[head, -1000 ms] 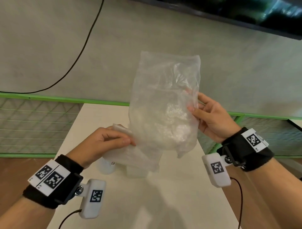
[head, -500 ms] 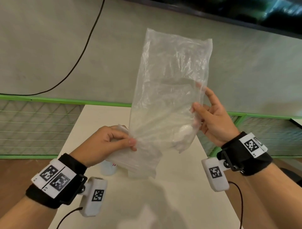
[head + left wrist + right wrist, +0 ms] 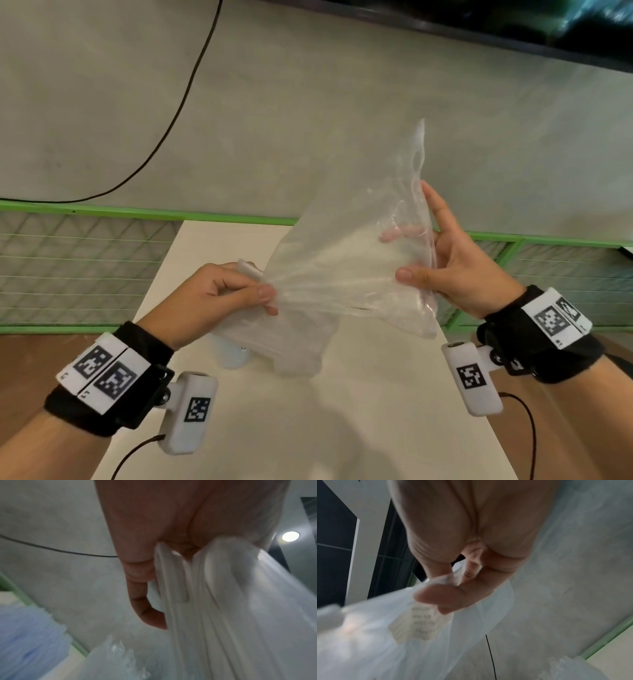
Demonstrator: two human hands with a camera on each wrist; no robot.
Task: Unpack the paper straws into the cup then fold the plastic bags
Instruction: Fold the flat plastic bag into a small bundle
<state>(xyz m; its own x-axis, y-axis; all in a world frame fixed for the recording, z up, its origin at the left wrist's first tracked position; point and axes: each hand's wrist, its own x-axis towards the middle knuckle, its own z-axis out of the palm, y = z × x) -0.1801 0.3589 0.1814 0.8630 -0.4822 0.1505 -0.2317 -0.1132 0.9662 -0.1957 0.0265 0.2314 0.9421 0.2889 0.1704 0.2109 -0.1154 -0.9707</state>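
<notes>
A clear plastic bag (image 3: 346, 260) is stretched in the air between both hands above the white table (image 3: 342, 428). My left hand (image 3: 222, 294) pinches its bunched left end, together with more folded plastic (image 3: 274, 342) that hangs below the fist. My right hand (image 3: 445, 260) holds the bag's right side, thumb in front and fingers seen through the film behind. The left wrist view shows the gathered plastic (image 3: 214, 601) running out of the curled fingers. In the right wrist view the thumb presses on the film (image 3: 402, 628). A translucent cup (image 3: 233, 356) stands on the table, mostly hidden.
A green-framed mesh rail (image 3: 85, 267) borders the table's far and side edges. Behind it rises a grey wall (image 3: 308, 102) with a black cable (image 3: 171, 113). The floor to the left is brown.
The bag stood upright between the hands before; its top has swung down and right, and it now lies stretched sideways. My right hand has shifted its grip along the right edge.
</notes>
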